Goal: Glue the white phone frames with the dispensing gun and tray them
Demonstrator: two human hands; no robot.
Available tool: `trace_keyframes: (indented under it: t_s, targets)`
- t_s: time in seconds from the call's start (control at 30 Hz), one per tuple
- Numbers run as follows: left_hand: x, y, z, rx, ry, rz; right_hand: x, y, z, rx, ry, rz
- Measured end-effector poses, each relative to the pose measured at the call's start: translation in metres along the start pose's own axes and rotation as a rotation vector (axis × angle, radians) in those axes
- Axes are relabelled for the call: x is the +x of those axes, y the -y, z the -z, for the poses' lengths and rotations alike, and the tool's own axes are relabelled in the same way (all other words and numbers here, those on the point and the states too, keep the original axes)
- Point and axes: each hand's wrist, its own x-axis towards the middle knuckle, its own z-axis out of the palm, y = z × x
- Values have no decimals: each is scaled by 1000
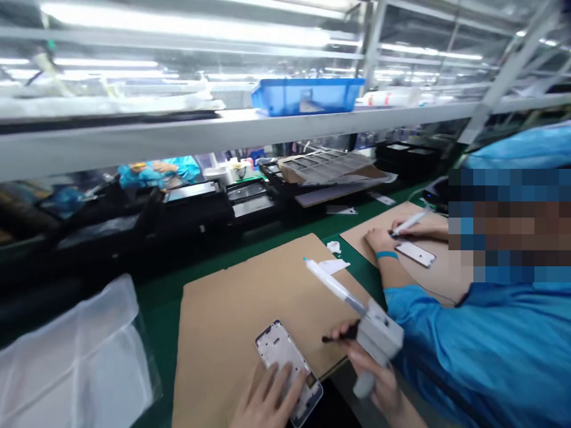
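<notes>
A phone housing (289, 368) with a pale inner face and dark rim lies at an angle on a sheet of brown cardboard (223, 333). My left hand (272, 395) rests on its lower part with the fingers spread. In my right hand (375, 374), to the right of the housing, is a glue gun (379, 333) with a grey body, a black lever and a long white barrel. The barrel points up and to the left, its blue tip raised away from the housing. A torn white paper piece (332, 266) appears just beyond the barrel.
A co-worker in a blue sleeve (446, 333) sits close on the right, working on another phone part (416, 254). A translucent plastic bag (80, 362) is at left. Black trays (191, 208) line the back under a shelf holding a blue bin (307, 97).
</notes>
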Motion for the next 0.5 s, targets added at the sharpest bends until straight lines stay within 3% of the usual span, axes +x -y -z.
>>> trace_keyframes:
  t_s: [0.03,0.1,0.23,0.3,0.37,0.5]
  targets:
    - [7,8,5,-9,45,-9,-8,-14,-13,137,85,-65]
    - [33,26,25,-46,161,68,-10,-30,-27,327,134,-182]
    - [79,56,74,-30,174,440,5,-42,-22,469,74,-345]
    - [77,55,92,-62,173,474,9,-44,-15,467,45,-397]
    - [64,41,103,-116,219,433,8,-43,-10,451,15,-411]
    - [22,9,107,-173,386,380,2,-33,-11,442,-37,-407]
